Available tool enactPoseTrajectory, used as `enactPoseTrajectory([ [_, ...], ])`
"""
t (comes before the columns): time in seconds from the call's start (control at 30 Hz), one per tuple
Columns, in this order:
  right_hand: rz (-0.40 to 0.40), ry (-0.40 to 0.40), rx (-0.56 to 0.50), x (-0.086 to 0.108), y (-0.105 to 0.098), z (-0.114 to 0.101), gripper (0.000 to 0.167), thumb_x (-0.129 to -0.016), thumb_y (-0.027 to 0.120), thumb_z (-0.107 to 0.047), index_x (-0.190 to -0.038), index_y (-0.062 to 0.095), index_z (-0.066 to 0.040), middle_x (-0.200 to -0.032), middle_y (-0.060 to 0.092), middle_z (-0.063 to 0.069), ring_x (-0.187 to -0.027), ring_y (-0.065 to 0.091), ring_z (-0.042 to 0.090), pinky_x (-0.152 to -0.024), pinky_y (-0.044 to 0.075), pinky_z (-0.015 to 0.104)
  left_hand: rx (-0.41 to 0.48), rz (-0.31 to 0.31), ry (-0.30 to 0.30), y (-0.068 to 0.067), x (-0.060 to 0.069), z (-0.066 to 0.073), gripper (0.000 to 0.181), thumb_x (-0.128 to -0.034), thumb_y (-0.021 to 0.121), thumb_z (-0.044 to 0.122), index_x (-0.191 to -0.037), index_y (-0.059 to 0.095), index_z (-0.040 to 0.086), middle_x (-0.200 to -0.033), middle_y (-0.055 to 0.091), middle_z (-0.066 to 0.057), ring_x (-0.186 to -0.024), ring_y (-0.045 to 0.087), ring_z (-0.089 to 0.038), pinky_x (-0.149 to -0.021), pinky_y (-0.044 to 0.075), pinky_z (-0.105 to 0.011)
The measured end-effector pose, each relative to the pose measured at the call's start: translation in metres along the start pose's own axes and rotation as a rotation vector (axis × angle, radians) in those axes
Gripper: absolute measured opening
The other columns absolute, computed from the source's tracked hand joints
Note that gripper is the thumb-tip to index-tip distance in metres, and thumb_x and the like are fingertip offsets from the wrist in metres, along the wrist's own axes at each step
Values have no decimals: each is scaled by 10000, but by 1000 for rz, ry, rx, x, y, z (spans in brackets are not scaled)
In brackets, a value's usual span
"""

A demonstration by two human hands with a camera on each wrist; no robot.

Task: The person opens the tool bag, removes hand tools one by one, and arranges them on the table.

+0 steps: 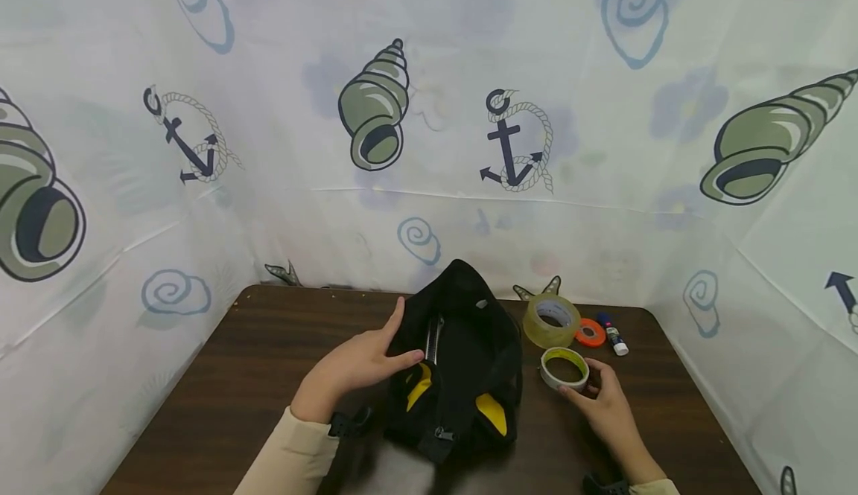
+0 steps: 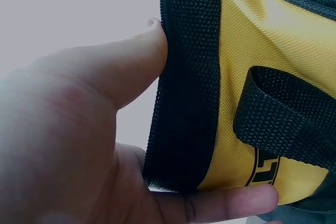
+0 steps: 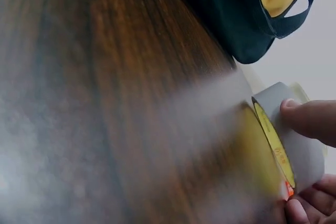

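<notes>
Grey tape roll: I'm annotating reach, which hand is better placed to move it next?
Right, I'd say: the right hand grips the grey tape roll, while the left hand touches the black bag.

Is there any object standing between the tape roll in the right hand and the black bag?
Nothing visible: between the white tape roll and the black bag, only table shows. The clear tape roll lies farther back.

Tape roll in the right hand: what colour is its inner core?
Yellow with small reddish markings; the inner core shows best in the right wrist view.
</notes>
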State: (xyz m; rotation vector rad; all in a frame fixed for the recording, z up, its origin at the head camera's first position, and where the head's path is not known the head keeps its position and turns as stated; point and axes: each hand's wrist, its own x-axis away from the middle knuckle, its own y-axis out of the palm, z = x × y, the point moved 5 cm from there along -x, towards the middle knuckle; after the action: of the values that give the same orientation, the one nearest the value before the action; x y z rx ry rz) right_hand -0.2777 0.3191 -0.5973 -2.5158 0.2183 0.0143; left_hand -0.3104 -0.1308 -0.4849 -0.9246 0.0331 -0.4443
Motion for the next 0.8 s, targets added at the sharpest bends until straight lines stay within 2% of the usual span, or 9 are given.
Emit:
enactPoseTrajectory([
  [0.13, 14, -18, 43, 0, -2, 0, 895, -941, 895, -323, -1591, 411, 55, -1568, 480, 290, -1405, 550, 435, -1008, 558, 312, -3, -2, -3, -1, 0, 1, 1108, -973, 586, 817, -1757, -55, 368, -1524, 663, -160, -1345, 696, -360, -1109, 544, -621],
  [0.27, 10, -14, 34, -1, -2, 2, 891, -934, 901, -313, -1593, 420, 44, -1576, 485, 281, -1414, 549, 426, -957, 525, 198, -11, -3, -8, 0, -1, 2, 1112, -971, 585, 820, -1758, -57, 366, -1472, 702, -144, -1311, 717, -342, -1094, 557, -610],
  [0.4, 0, -14, 36, -1, -2, 2, 880, -933, 903, -309, -1587, 428, 38, -1585, 494, 274, -1437, 544, 420, -962, 512, 190, -12, 2, -5, 0, -1, 3, 1105, -975, 586, 813, -1759, -52, 366, -1520, 665, -161, -1345, 696, -359, -1107, 546, -621],
  [0.63, -27, -6, 46, 1, -1, -2, 892, -936, 896, -353, -1600, 422, 7, -1635, 478, 255, -1488, 515, 414, -1048, 523, 311, -8, 6, -4, -2, 1, 2, 1097, -974, 583, 816, -1756, -50, 377, -1576, 616, -174, -1387, 666, -375, -1127, 531, -628],
  [0.8, -19, 6, 19, 3, -2, -2, 888, -955, 871, -397, -1619, 413, -26, -1637, 493, 236, -1458, 545, 387, -1012, 508, 245, -1, 1, 1, -2, 1, 2, 1103, -976, 581, 815, -1759, -51, 365, -1551, 639, -166, -1376, 675, -366, -1123, 536, -621],
])
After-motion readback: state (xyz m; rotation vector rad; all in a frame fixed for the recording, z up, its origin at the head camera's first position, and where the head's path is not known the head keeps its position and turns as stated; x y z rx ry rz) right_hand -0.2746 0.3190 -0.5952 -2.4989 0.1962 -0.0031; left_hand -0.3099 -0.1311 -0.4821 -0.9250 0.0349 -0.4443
